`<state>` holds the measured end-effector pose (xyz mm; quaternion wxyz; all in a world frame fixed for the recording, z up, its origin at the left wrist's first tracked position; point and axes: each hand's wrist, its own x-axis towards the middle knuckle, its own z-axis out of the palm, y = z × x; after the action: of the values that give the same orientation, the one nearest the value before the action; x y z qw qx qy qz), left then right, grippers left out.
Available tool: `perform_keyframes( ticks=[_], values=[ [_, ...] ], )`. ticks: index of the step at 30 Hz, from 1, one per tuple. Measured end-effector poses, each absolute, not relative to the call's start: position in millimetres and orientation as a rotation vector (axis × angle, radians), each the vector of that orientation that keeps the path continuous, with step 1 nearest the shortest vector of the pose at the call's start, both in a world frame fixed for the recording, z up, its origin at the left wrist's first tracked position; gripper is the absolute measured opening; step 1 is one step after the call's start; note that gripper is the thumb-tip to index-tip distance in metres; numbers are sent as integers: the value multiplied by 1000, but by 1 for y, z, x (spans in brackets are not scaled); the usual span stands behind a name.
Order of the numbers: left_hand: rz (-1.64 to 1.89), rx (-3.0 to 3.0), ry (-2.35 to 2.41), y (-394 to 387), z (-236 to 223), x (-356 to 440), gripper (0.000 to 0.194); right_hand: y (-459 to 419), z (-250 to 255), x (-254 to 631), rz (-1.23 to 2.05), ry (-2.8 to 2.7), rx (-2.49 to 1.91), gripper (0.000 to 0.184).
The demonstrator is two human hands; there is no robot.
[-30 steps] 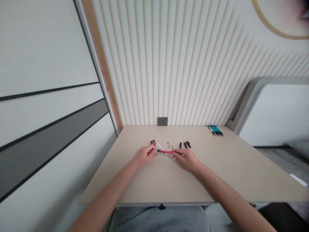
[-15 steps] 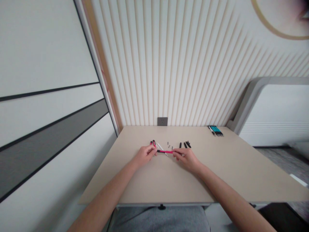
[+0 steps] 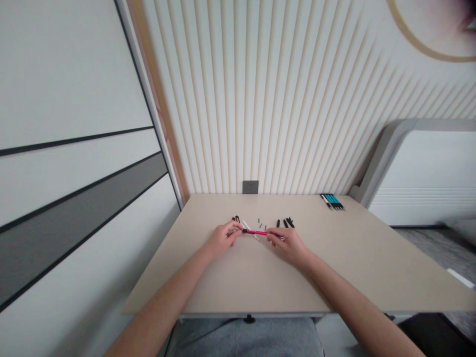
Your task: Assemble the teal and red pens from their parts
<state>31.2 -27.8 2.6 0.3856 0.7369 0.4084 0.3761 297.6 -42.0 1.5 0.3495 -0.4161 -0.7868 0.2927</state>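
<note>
Pink pen [image 3: 255, 232], slim, held level, clamped between left hand [image 3: 223, 238] and right hand [image 3: 288, 245]. Both ends hidden by fingers.

Left hand [image 3: 223, 239], right hand [image 3: 288, 246], both pinching

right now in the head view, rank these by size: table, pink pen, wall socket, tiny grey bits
Largest first: beige table; pink pen and wall socket unsure, the socket being farther off; tiny grey pieces last.
</note>
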Motion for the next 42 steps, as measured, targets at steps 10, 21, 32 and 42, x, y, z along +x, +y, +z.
perform_keyframes(
  ticks=[10, 21, 32, 42],
  values=[
    [932, 2063, 1145, -33, 12, 32, 41, -46, 6, 295, 735, -2059, -1081, 32],
    [956, 1784, 1015, -29, 3, 34, 30, -42, -3, 294, 791, -1979, -1070, 39],
    [1095, 1918, 1047, -26, 3, 35, 23, -47, -3, 285, 1013, -1950, -1050, 43],
    [998, 1871, 986, -28, 7, 32, 27, -49, 1, 287, 874, -2070, -1112, 42]
  ],
)
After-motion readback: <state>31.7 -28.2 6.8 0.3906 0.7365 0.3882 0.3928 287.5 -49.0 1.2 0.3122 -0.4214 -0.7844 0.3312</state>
